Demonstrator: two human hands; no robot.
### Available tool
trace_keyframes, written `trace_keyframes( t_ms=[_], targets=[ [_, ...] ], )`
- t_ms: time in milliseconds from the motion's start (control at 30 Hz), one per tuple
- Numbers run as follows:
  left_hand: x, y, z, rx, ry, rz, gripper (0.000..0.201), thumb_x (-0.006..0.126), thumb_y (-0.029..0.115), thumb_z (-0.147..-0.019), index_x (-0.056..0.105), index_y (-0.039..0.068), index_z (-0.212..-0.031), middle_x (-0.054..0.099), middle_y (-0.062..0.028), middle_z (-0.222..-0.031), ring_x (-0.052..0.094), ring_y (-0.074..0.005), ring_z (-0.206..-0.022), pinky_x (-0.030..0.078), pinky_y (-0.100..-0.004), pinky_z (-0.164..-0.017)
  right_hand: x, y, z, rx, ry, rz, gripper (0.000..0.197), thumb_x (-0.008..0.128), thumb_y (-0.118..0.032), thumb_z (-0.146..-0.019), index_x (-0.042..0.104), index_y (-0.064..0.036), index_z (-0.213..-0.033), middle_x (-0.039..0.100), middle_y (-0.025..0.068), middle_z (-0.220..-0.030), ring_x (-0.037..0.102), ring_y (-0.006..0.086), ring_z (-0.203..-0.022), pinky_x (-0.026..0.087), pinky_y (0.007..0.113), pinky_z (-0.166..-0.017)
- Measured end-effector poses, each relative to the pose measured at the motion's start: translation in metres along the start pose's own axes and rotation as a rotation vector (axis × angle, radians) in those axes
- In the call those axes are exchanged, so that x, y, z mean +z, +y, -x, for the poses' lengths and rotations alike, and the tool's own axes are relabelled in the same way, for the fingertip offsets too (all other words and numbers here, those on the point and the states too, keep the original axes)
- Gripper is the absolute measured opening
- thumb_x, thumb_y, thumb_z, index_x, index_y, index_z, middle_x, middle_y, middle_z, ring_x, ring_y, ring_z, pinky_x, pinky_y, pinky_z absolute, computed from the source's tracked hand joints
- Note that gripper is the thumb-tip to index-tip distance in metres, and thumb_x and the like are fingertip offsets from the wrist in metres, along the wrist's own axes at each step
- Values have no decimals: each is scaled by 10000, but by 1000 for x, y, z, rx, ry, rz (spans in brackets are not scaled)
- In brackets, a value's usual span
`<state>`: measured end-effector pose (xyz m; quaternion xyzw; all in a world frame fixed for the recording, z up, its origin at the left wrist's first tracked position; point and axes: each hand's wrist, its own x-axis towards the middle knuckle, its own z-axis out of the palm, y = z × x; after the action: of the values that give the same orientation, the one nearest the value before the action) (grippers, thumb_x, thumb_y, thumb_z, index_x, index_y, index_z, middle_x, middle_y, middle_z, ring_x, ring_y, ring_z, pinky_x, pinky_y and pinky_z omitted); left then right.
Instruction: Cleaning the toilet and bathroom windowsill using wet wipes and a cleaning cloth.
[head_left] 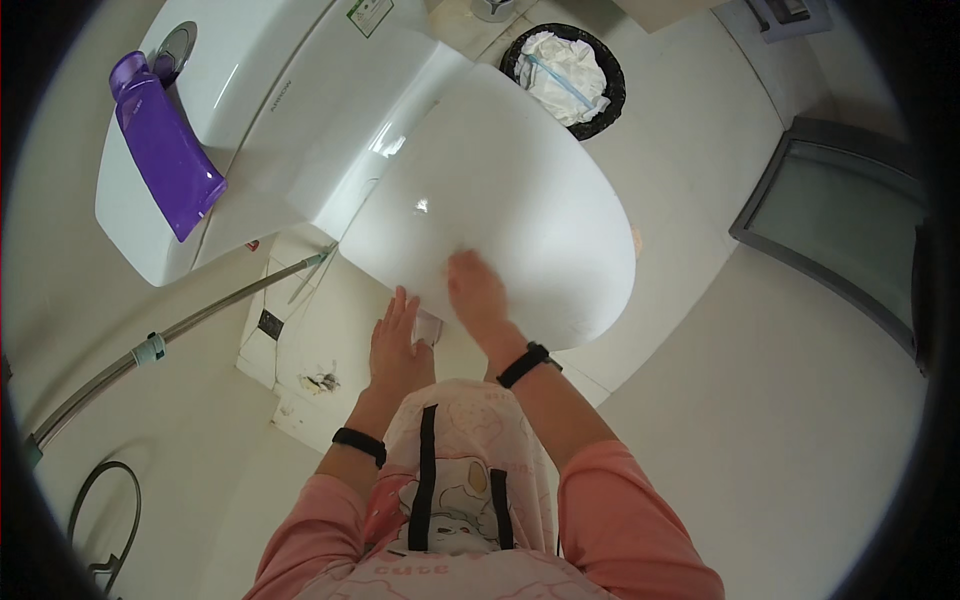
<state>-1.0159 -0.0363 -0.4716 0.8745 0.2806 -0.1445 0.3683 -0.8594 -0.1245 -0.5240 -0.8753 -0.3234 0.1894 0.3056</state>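
A white toilet lid (560, 210) lies closed in front of me, glossy with a wet-looking patch near its front. Over its near side is my right hand (475, 290), with a black band on the wrist. Motion smears its fingertips, so whether it holds anything is hidden. My left hand (398, 345) is at the lid's near edge, fingers stretched out and thumb apart, nothing visible in it. Beside its thumb shows a small translucent object (429, 327), partly covered, whose kind I cannot make out.
On the white cistern (250, 110) a purple squeeze bottle (165, 150) lies beside the flush button (176, 50). A black-lined bin (565, 80) with crumpled white paper stands behind the lid. A metal pipe (230, 300) runs at left; a grey-framed glass panel (840, 220) is at right.
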Motion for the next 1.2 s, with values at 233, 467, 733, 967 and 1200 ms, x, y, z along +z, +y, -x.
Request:
trace_keyframes(
  t_ms=[233,467,733,967,1200],
  targets=[
    [-3,0,0,44,17,-68,717,641,25,-748,401,31,-1423,285,-261,-1544,398,-405,-1356,367,-479,-1063,-21,1,-26,245,-131,-9,149,544,-108,-866,617,-78,-993,625,123,-994,631,330,-962,534,464,-790],
    [-3,0,-4,43,1,-51,700,637,27,-753,407,20,-1414,286,-286,-1532,399,-411,-1351,365,-476,-1068,-17,21,-17,7,-39,-32,136,606,-65,-818,586,-71,-952,589,134,-931,613,360,-846,508,479,-707],
    [-4,5,-3,11,-39,-21,696,630,32,-778,390,14,-1430,287,-286,-1529,390,-424,-1348,362,-466,-1086,-51,74,122,412,368,-57,113,588,20,-818,548,-64,-882,520,98,-833,543,266,-697,468,363,-610],
    [-2,1,-8,67,-120,-75,685,622,90,-787,402,20,-1432,295,-265,-1537,377,-394,-1374,331,-482,-1113,19,5,131,268,41,-139,166,566,15,-815,569,-91,-942,604,97,-1003,629,313,-881,524,458,-745],
    [-7,9,-9,111,-102,-82,669,627,33,-801,398,6,-1429,289,-313,-1519,336,-425,-1398,336,-439,-1119,-102,150,141,550,607,62,57,558,-35,-909,516,-15,-875,504,139,-824,502,299,-734,443,389,-664]
  ],
)
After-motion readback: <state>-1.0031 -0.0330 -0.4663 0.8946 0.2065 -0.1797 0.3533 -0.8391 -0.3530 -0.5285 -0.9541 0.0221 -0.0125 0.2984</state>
